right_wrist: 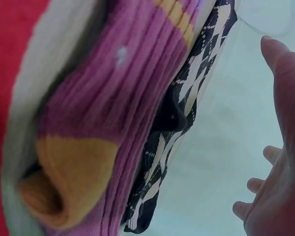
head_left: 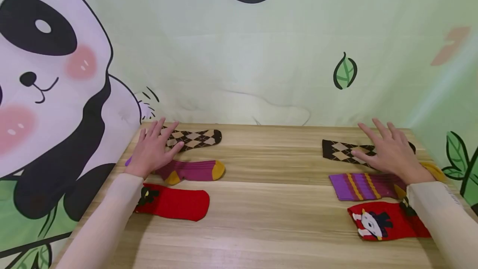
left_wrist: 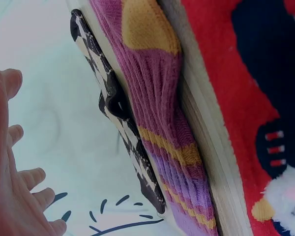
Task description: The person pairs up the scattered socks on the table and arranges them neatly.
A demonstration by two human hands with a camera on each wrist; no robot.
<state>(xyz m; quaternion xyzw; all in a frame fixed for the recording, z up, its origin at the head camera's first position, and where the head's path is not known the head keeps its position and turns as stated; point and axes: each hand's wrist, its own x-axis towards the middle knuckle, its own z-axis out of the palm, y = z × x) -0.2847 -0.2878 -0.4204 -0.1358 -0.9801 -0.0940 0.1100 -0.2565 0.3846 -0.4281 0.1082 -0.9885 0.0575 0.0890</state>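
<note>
My left hand [head_left: 154, 149], fingers spread, hovers over the left end of an argyle sock [head_left: 196, 138] and a purple sock with yellow heel and toe [head_left: 198, 170]. Nearer to me lies a red sock [head_left: 179, 202], its left end hidden by my sleeve. On the right side my right hand [head_left: 393, 155] spreads its fingers above another argyle sock [head_left: 337, 151] and a striped purple sock [head_left: 358, 187]. A red sock with a white furry figure [head_left: 388, 221] lies below them, partly under the sleeve. Both wrist views show the hands apart from the socks, holding nothing.
The socks lie in two columns on a wooden table [head_left: 261, 227], with bare wood between them. Behind the table's far edge hangs a pale green backdrop [head_left: 261, 61] printed with leaves and a panda [head_left: 48, 74].
</note>
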